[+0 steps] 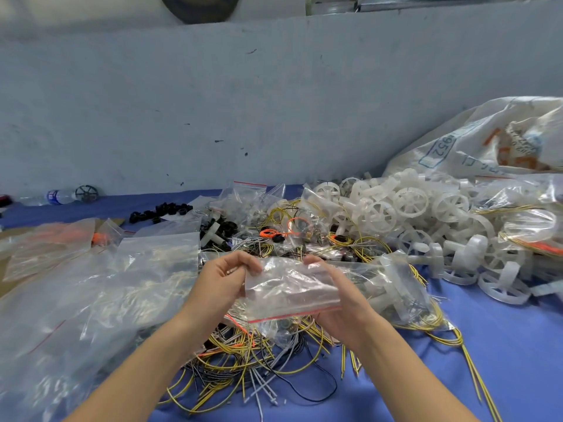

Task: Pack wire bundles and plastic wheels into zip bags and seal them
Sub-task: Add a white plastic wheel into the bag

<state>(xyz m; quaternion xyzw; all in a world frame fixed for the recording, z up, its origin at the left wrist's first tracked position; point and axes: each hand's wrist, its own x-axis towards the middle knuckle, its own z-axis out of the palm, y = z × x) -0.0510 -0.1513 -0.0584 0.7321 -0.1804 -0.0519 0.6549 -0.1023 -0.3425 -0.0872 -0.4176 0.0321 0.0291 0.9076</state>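
Head view: the left hand (224, 281) and the right hand (338, 296) hold one clear zip bag (289, 287) between them, above the middle of the desk (502, 345). The left hand's fingers are curled and pinch the bag's left end. The right hand cups the right end, its fingers bent round the far edge and its palm showing through the plastic. The bag is crumpled and lies roughly flat, with its red zip strip along the edge nearest the person.

Below the hands, towards the near edge, a loose tangle of wires (243, 370) lies on the blue desk, mostly yellow with some black, grey and orange. A few yellow strands trail off towards the near right corner. Just right of the right hand lies a packed bag (405, 296) with white parts and yellow wire inside.

A heap of white plastic wheels (405, 208) fills the far right of the desk, and some of them have spilled towards the middle. Behind the heap, in the far right corner, a white printed sack (487, 138) slumps against the wall (213, 102).

Large clear bags (122, 284) cover the left side of the desk from the near edge to the middle. Small black parts (158, 211) sit beyond them near the far edge. A bottle (58, 196) lies on its side at the far left, against the wall.
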